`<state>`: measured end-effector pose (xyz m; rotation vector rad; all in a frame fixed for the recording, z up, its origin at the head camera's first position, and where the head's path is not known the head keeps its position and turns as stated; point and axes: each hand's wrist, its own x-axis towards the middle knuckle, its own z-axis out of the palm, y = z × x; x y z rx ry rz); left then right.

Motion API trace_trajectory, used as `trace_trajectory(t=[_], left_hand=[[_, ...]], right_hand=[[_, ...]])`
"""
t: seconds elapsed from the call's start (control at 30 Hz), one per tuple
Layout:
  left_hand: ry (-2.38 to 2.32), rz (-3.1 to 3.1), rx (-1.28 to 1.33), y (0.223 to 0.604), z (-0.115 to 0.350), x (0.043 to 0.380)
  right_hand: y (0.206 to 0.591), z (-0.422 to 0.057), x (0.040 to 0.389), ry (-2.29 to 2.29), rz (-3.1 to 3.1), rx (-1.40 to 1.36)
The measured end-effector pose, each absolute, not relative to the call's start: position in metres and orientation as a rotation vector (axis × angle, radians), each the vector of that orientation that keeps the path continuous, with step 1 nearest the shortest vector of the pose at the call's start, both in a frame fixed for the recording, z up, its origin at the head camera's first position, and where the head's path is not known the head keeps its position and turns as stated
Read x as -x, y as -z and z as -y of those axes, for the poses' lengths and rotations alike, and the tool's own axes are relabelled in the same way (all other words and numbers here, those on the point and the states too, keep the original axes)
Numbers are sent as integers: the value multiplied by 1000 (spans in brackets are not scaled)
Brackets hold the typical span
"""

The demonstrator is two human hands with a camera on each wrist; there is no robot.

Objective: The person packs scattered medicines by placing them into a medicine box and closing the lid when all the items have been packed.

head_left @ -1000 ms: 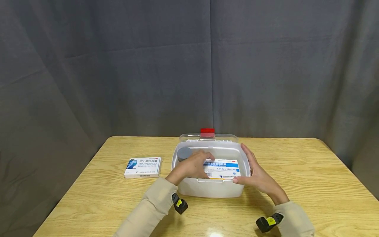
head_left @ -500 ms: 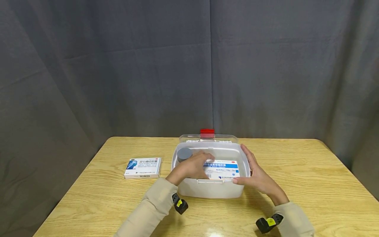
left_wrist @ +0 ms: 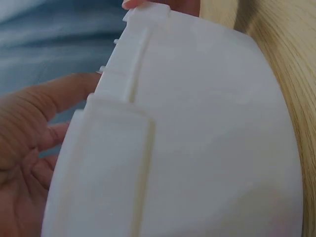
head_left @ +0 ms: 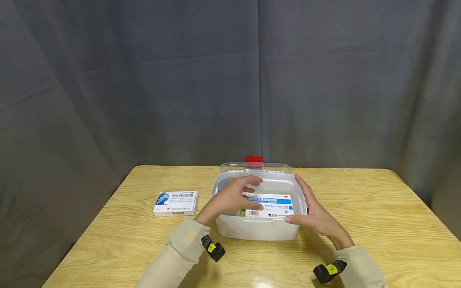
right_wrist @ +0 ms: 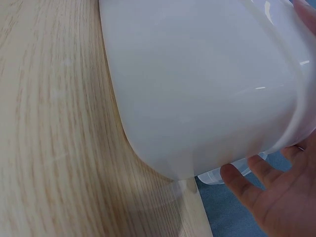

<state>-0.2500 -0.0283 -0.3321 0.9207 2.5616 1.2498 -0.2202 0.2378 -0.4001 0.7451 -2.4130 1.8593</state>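
A white plastic storage box [head_left: 257, 230] stands on the table with its lid raised behind it. Inside lies a white and blue medicine carton [head_left: 275, 206], lettered as capsules, partly behind my left hand [head_left: 235, 196]. That hand hovers over the box's left part, fingers and thumb spread apart around nothing. It covers most of a grey round cap [head_left: 222, 184]. My right hand [head_left: 317, 214] holds the box's front right corner, thumb at the front rim and fingers along the right side. In the right wrist view its fingertips [right_wrist: 231, 173] touch the box wall.
Another medicine carton [head_left: 175, 203], white with a blue picture, lies flat on the wooden table [head_left: 119, 240] left of the box. The clear lid has a red latch [head_left: 253, 161] at its top. A grey curtain [head_left: 201, 88] hangs behind the table.
My left hand has lifted out of the box, its fingers opening, and more of the carton's left end shows. The right hand has kept its place at the corner.
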Motion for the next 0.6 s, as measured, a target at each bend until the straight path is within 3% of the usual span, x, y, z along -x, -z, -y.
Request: trace_trajectory(t=[0.6], left_hand=[[-1606, -2587, -1023, 327, 61, 246]], right_hand=[[401, -237, 220, -1857, 2406, -745]])
